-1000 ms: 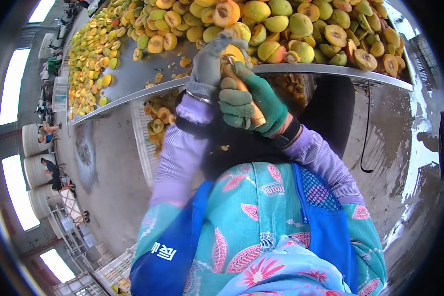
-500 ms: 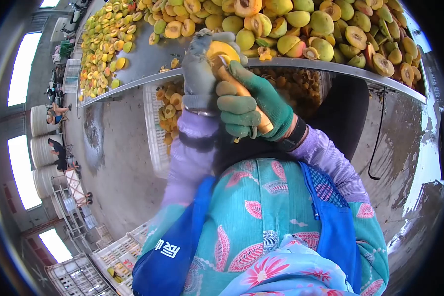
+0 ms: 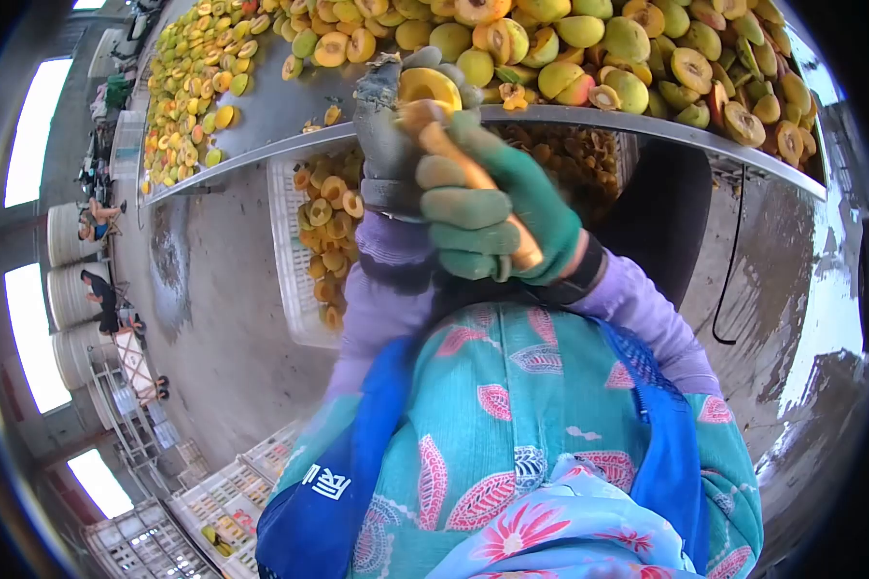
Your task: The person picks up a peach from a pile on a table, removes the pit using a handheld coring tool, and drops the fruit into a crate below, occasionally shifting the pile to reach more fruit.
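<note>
My left hand (image 3: 378, 130), in a grey glove, is closed around a peach half (image 3: 431, 87) with its yellow cut face turned up toward me. Wrapped in a green glove, my right hand (image 3: 483, 207) grips a wooden-handled pitting tool (image 3: 465, 162). The tool's tip meets the near edge of the fruit, where a brownish lump (image 3: 419, 116) shows, smeared by motion. Both hands are close together just in front of the metal table edge (image 3: 290, 143). Heaped peach halves (image 3: 570, 58) lie on the table beyond them.
Below the table edge stands a white plastic crate (image 3: 288, 280) of hollowed halves (image 3: 330, 212). More peach halves (image 3: 188, 77) spread over the table's left end. A black hooked rod (image 3: 734, 261) hangs at right. Stacked crates (image 3: 164, 531) and seated people (image 3: 101, 299) are at left.
The tool has drawn back from inside the fruit toward its near edge, and a brownish lump now shows at its tip. The view has shifted slightly, so the crate shows more.
</note>
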The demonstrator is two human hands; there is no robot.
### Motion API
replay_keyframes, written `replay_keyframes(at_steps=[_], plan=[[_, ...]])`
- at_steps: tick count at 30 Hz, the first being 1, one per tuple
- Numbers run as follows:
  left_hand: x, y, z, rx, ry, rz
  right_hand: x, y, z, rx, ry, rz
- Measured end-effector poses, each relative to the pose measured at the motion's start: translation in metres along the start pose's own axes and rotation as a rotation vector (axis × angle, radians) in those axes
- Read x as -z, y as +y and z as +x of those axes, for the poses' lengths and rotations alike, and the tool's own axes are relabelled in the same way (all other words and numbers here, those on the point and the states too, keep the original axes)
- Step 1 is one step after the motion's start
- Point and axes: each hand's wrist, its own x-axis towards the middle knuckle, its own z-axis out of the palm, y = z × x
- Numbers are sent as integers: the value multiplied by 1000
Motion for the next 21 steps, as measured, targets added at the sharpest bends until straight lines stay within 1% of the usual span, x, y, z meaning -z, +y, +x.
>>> replay_keyframes(at_steps=[1,2,4,5,7,8,9,10,11,12,13,14,15,16,17,18,19,21], plan=[[4,5,0,-85,72,144,1,-3,-3,1,-25,-20],[10,11,-1,-148,136,255,-6,-11,-18,9,28,-61],[16,24,-8,-203,204,350,-4,-26,-41,102,273,-229],[17,30,-16,-199,189,329,12,-28,-48,126,453,-302],[30,37,-25,-187,203,256,39,-22,-54,83,780,-226],[38,42,-31,-206,258,290,45,-24,-53,62,941,-194],[47,47,-37,-223,315,325,31,-20,-47,25,904,-370],[62,56,-46,-253,417,431,41,-22,-54,28,884,-533],[91,68,-44,-233,438,1152,51,-29,-61,51,860,-708],[120,81,-41,-238,523,1867,53,-37,-60,135,930,-592],[144,88,-37,-133,489,2189,53,-40,-58,203,1000,-468],[128,88,-20,-189,450,2015,52,-45,-55,273,1062,-346],[100,86,5,-237,411,1836,46,-49,-54,269,1047,-376],[63,82,24,-250,269,1710,36,-47,-57,254,1041,-396],[39,69,46,-314,118,1739,23,-42,-58,241,1036,-413],[16,57,68,-377,-37,1754,17,-40,-55,216,903,-551],[5,42,92,-499,-213,1920,11,-37,-52,208,769,-682],[29,-1,153,-203,-539,2426,28,-40,-64,102,906,-434]])
